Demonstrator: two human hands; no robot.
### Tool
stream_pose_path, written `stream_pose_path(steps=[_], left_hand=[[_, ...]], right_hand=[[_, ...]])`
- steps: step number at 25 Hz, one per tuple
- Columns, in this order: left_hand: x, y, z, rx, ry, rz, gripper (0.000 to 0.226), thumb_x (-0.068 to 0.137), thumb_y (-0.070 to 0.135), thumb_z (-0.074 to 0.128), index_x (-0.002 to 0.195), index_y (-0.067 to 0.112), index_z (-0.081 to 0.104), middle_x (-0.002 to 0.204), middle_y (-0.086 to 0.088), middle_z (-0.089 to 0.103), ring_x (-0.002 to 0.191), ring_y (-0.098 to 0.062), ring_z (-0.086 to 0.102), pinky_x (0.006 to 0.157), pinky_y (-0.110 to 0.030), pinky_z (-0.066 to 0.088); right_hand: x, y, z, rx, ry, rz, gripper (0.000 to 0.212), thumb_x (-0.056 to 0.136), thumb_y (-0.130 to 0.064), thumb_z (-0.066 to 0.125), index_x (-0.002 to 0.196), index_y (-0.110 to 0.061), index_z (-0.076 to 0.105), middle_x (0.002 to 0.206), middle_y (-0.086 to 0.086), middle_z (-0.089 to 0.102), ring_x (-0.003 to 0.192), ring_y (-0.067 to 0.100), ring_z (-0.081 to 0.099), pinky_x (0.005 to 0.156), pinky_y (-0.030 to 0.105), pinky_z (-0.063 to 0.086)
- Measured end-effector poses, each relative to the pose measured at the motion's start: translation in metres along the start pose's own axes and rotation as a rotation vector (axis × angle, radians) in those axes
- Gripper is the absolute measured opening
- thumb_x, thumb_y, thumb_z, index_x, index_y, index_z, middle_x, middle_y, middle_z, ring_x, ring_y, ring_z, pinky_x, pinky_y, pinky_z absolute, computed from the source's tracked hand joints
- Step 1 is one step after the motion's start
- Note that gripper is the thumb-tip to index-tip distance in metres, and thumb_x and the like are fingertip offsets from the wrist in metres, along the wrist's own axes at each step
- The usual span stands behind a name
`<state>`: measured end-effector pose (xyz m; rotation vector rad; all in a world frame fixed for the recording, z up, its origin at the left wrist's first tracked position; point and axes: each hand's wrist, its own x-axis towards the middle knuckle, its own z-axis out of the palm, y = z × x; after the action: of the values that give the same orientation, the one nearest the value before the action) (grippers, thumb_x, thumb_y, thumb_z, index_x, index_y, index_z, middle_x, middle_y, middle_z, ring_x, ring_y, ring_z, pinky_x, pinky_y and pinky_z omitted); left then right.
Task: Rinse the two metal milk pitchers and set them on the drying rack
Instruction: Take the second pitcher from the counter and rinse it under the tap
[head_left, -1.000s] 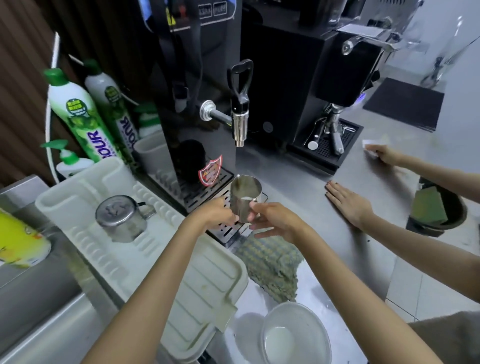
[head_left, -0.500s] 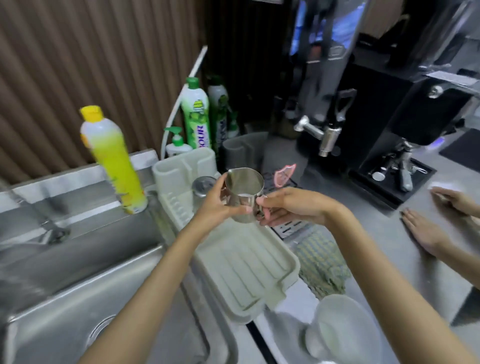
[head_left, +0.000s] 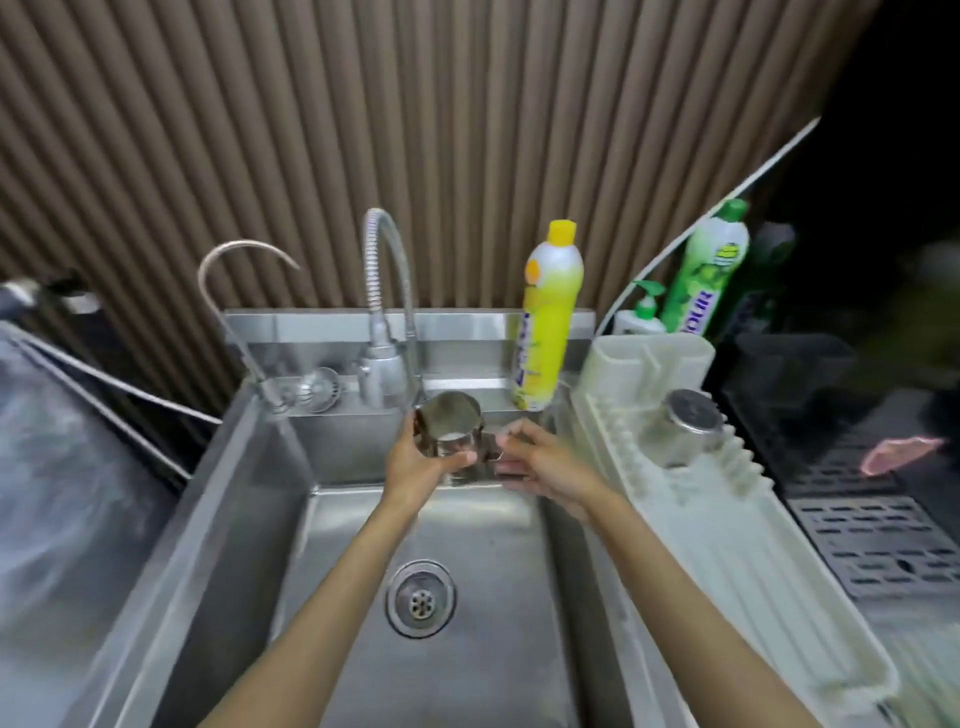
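**Second pitcher held over the sink, ready for the tap**

The left hand (head_left: 415, 462) has its grip wrapped round the body of a metal milk pitcher (head_left: 451, 431), mouth up and tipped a little toward the person, with a pale film of milk showing at the bottom. It sits over the back of the sink (head_left: 249, 519), just below the spring-necked tap (head_left: 387, 291), which looks like the point of holding it there: water can run straight in and drain away. No water is visibly running yet. The right hand (head_left: 540, 465) is beside the pitcher, at its handle side; its fingers are curled, but I cannot tell whether they grasp the handle or only steady it.

The other pitcher (head_left: 688, 428) rests upside down on the white drying rack (head_left: 727, 545) to the right of the sink, presumably so it drips dry. A yellow detergent bottle (head_left: 548, 317) stands on the ledge between tap and rack.
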<state>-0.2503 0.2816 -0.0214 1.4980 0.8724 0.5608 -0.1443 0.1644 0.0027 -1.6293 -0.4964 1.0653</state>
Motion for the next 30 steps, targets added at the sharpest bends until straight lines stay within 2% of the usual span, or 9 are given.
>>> stream_pose_path(steps=[4,9,13,16,18,22,24,27,30], left_hand=[[0.005,-0.005,-0.041,0.184,0.184,0.103,0.083,0.047,0.012,0.088,0.120,0.010,0.049,0.115,-0.007,0.064,0.105,-0.026,0.061,0.092,-0.038,0.049],[-0.014,0.016,-0.044,0.751,0.272,0.237,0.092,0.051,0.051,0.079,0.125,0.012,0.042,0.122,-0.006,0.049,0.121,-0.026,0.044,0.098,-0.042,0.036],[-0.021,0.002,-0.037,0.398,0.160,-0.007,0.077,0.042,0.060,0.078,0.100,0.019,0.048,0.109,-0.004,0.064,0.105,-0.025,0.061,0.086,-0.037,0.049],[-0.013,-0.017,-0.029,-0.041,0.086,-0.088,0.073,0.029,0.040,0.088,0.089,0.027,0.048,0.101,-0.003,0.068,0.100,-0.026,0.066,0.090,-0.038,0.052],[-0.007,-0.020,-0.027,-0.142,0.117,0.009,0.074,0.037,0.015,0.089,0.094,0.031,0.045,0.099,0.004,0.065,0.098,-0.021,0.064,0.092,-0.034,0.050],[-0.011,-0.001,-0.048,-0.002,0.204,0.275,0.073,0.051,-0.002,0.077,0.103,0.036,0.043,0.101,0.015,0.058,0.098,0.000,0.058,0.081,-0.010,0.044],[-0.017,0.007,-0.058,0.247,0.272,0.378,0.067,0.051,0.009,0.074,0.110,0.028,0.047,0.107,0.006,0.053,0.107,-0.016,0.053,0.086,-0.022,0.043],[-0.027,0.013,-0.058,0.649,0.366,0.246,0.073,0.051,0.043,0.079,0.114,0.023,0.048,0.113,0.000,0.049,0.113,-0.023,0.042,0.090,-0.037,0.034],[-0.032,0.005,-0.053,0.584,0.311,0.058,0.078,0.051,0.063,0.074,0.108,0.018,0.047,0.111,-0.005,0.056,0.110,-0.025,0.052,0.090,-0.040,0.042]], right_hand=[[0.026,0.017,0.054,0.217,0.010,-0.119,0.023,0.093,-0.019,0.051,0.071,-0.020,0.043,0.092,0.003,0.056,0.089,0.015,0.056,0.081,0.029,0.050],[0.024,0.026,0.062,0.390,0.018,-0.106,0.017,0.092,-0.020,0.052,0.076,-0.013,0.050,0.078,0.009,0.068,0.070,0.025,0.070,0.078,0.035,0.059],[0.019,0.001,0.043,0.039,0.235,-0.022,0.016,0.082,-0.021,0.066,0.072,-0.014,0.056,0.084,0.014,0.065,0.061,0.022,0.063,0.062,0.038,0.061],[0.015,-0.005,0.047,-0.212,0.420,-0.256,0.023,0.074,-0.018,0.071,0.060,-0.024,0.054,0.073,0.003,0.064,0.072,0.027,0.065,0.073,0.052,0.058],[0.013,-0.001,0.057,-0.026,0.357,-0.371,0.025,0.078,-0.007,0.068,0.061,-0.019,0.053,0.083,-0.003,0.067,0.086,0.025,0.068,0.077,0.051,0.058],[0.021,0.019,0.074,0.547,0.013,-0.255,0.023,0.079,-0.007,0.066,0.066,-0.013,0.048,0.098,0.004,0.064,0.093,0.025,0.060,0.084,0.038,0.054],[0.025,0.026,0.083,0.646,-0.082,-0.162,0.021,0.077,-0.016,0.067,0.068,-0.015,0.048,0.087,0.009,0.066,0.083,0.029,0.065,0.082,0.035,0.055],[0.020,0.023,0.085,0.516,0.002,-0.111,0.012,0.088,-0.016,0.056,0.076,-0.013,0.052,0.074,0.008,0.070,0.064,0.025,0.071,0.072,0.037,0.059],[0.013,0.003,0.069,0.198,0.158,-0.024,0.014,0.084,-0.023,0.064,0.081,-0.010,0.059,0.079,0.013,0.069,0.049,0.024,0.066,0.055,0.035,0.060]])
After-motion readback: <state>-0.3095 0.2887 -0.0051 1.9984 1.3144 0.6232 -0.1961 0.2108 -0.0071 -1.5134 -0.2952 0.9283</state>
